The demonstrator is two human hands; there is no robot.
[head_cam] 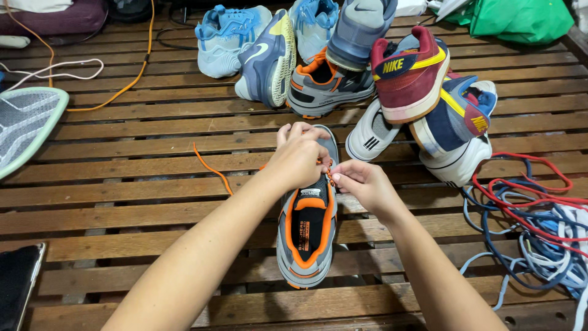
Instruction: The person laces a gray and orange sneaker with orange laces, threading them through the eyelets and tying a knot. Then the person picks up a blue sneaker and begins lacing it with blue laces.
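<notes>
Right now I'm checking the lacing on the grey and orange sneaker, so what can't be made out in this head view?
- Front eyelets of the grey and orange sneaker: covered by the left hand.
- Orange lace: its end in the right hand is too small to see; grip unclear.
- Dark flat phone: cut off by the left edge.
- Tangled red, blue and white laces: cut off by the right edge.

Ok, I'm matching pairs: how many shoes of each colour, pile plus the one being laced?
Grey and orange shoes: 2
Light blue shoes: 2
White shoes: 2
Maroon or navy with yellow: 2
Other blue or grey: 2
Total: 10
</notes>
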